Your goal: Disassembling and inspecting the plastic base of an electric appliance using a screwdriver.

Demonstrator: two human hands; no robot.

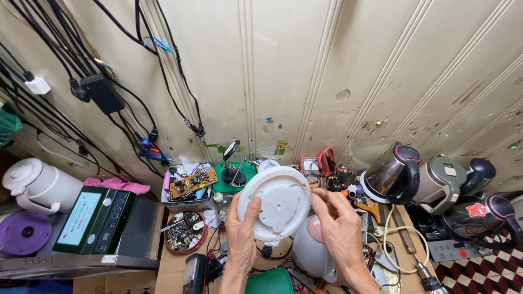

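Both my hands hold up a round white plastic base disc (275,201), its underside facing me, above a cluttered workbench. My left hand (241,231) grips its lower left rim, thumb on the face. At the disc's right edge my right hand (339,226) touches the rim with its fingertips. Just below the disc lies a white and pink kettle body (311,251), partly hidden by my right hand.
Several electric kettles (436,182) crowd the right side. A multimeter (311,167), a circuit board (190,183) in a box, a bowl of small parts (185,232), a green box (95,219), a white jug (38,185) and a green pouch (269,282) surround me. Cables hang on the wall.
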